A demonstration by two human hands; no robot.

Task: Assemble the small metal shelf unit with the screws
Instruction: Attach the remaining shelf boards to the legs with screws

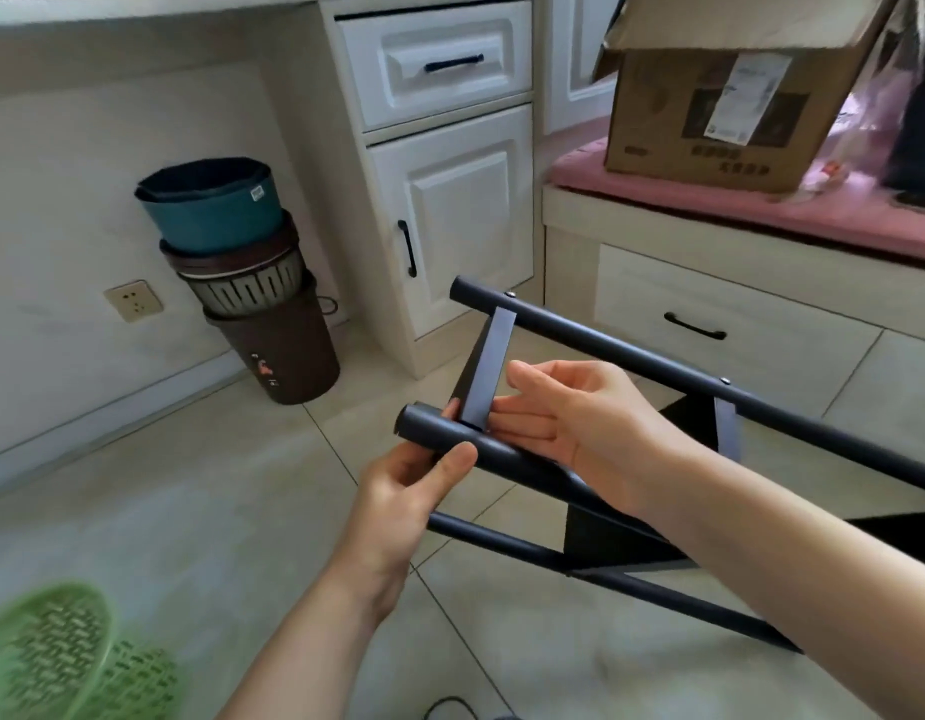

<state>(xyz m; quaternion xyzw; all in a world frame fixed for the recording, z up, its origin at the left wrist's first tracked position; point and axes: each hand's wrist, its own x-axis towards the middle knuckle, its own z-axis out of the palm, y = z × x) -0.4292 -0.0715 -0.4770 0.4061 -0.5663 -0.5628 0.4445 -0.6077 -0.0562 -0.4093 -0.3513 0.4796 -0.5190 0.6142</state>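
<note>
The partly assembled metal shelf unit (631,350) is held tilted above the tiled floor (190,501), in front of the white cabinet (444,220). The near tube (450,439) is grasped at its end by the left hand (413,485), thumb and fingers curled round it. The right hand (569,418) is laid with straight fingers against the flat crossbar (489,376) where it meets that tube; nothing is clasped by it. Two screw heads are seen on the far tube (709,376). Stacked bins (242,272) stand by the wall, a cardboard box (720,96) on the pink cushion (761,210).
</note>
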